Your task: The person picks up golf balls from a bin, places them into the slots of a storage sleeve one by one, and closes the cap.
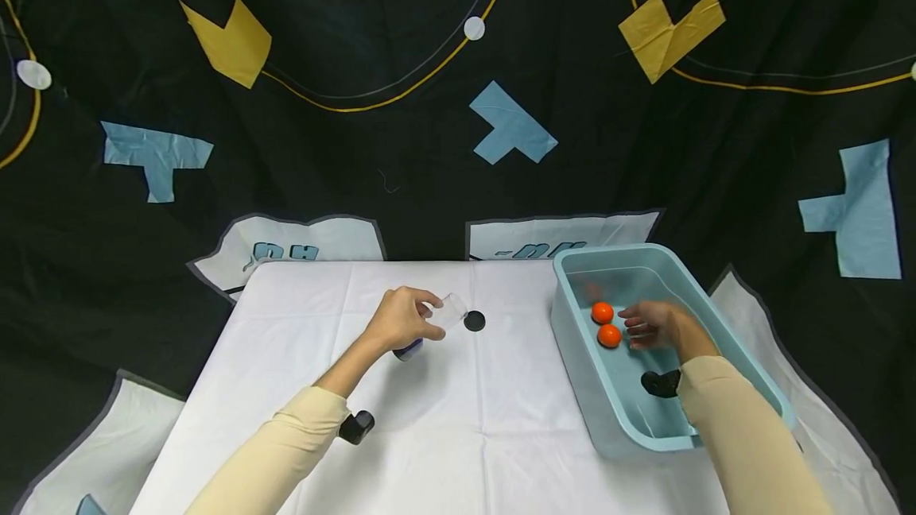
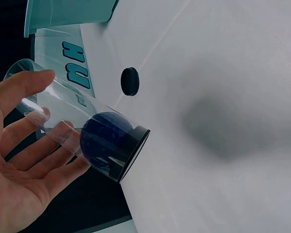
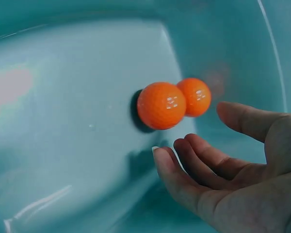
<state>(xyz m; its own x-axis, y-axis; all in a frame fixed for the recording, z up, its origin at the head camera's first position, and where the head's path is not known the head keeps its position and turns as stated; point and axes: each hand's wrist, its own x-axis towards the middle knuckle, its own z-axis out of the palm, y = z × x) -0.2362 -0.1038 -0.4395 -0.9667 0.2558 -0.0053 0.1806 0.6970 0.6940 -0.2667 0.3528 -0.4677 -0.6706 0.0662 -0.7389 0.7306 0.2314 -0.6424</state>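
Note:
My left hand (image 1: 401, 320) grips a clear plastic tube (image 2: 63, 104) between thumb and fingers, held tilted above the table. Inside the tube, near its black-capped end (image 2: 135, 154), lies a dark blue ball (image 2: 104, 138). A round black lid (image 1: 475, 321) lies flat on the white cloth just beyond this hand. My right hand (image 1: 658, 326) reaches inside the light blue bin (image 1: 572, 372), fingers loosely bent and holding nothing. Two orange dimpled balls, a nearer one (image 3: 162, 106) and a farther one (image 3: 195, 97), sit side by side on the bin's floor, apart from the fingertips.
A white cloth (image 1: 529, 435) covers the table, and the bin stands on its right side. Behind hangs a black curtain (image 1: 401, 173) with yellow and blue tape pieces. The bin's raised walls surround my right hand.

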